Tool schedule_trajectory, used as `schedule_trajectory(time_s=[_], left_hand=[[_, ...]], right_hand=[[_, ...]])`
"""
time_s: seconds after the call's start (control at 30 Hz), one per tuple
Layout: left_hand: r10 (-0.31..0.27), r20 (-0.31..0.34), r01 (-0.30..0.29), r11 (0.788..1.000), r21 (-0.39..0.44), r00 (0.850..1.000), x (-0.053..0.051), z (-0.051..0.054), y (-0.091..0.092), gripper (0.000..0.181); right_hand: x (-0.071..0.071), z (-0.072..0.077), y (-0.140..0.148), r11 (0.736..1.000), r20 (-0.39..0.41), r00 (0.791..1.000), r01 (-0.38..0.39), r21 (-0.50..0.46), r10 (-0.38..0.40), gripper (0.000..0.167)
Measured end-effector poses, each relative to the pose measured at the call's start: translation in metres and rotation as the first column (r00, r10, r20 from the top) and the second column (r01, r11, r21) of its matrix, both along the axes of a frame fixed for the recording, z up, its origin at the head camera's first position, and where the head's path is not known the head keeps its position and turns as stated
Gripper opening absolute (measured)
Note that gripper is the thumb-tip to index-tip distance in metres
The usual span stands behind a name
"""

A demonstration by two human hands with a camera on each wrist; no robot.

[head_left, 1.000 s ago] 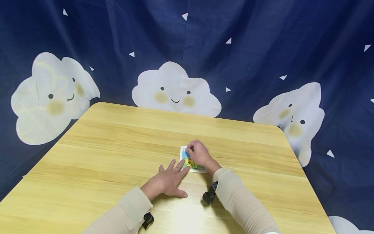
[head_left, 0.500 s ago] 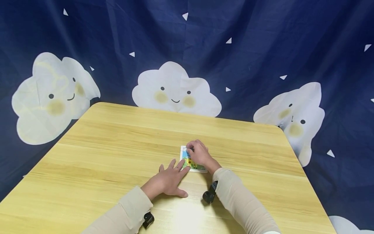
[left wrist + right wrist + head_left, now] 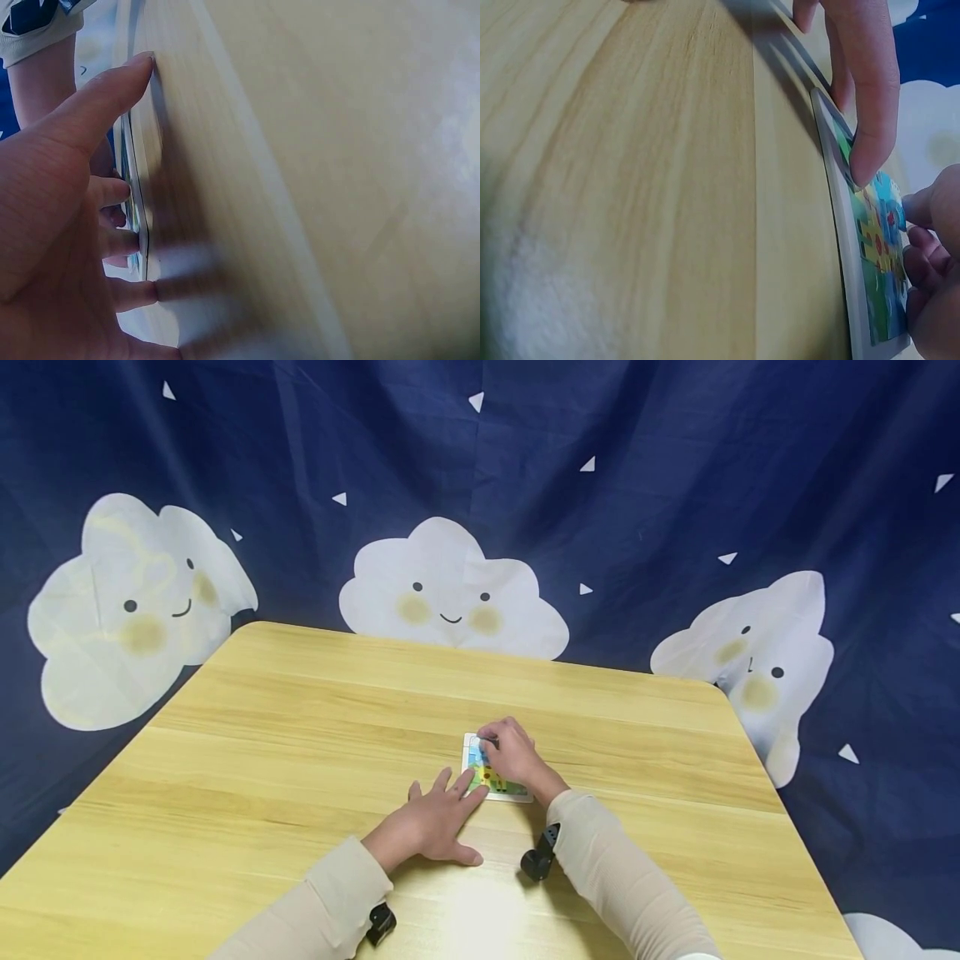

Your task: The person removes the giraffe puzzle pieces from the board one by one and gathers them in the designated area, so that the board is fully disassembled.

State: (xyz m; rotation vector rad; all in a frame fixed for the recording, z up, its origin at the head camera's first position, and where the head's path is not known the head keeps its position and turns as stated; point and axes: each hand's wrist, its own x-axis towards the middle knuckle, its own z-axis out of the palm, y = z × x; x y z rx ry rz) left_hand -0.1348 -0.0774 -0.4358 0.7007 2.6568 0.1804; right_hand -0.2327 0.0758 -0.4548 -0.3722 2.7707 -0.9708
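A flat white-framed picture puzzle [image 3: 504,795] with a yellow giraffe on green and blue lies under both hands. The left hand [image 3: 438,825] is spread, its fingertips on the puzzle's left and lower-left part and its thumb out over the table. In the right wrist view, a finger of the left hand [image 3: 870,90] presses on the puzzle [image 3: 879,300]. Curled over the top of the puzzle, the right hand [image 3: 513,755] pinches a small blue piece [image 3: 892,196] between thumb and fingers. The palm and thumb of the left hand [image 3: 56,202] fill the left wrist view's left side.
The light wooden table [image 3: 315,718] stretches around the hands, its rounded far edge near a dark blue curtain [image 3: 637,527] with white clouds [image 3: 450,602]. Black wrist cameras hang below both sleeves, one [image 3: 381,925] at the left and one [image 3: 537,860] at the right.
The right fingertips have shifted very slightly at the puzzle's top, where the blue area looks a little different. The left hand and the puzzle's frame have stayed in place.
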Motion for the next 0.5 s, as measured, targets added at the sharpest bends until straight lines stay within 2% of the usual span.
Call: schedule_trajectory(time_s=[0.5], left_hand=[[0.000, -0.004, 0.000, 1.000, -0.003, 1.000, 0.0003, 0.0014, -0.0001, 0.095]], right_hand=[[-0.0004, -0.0042, -0.0020, 0.999, -0.030, 0.999, 0.023, -0.045, -0.024, 0.013]])
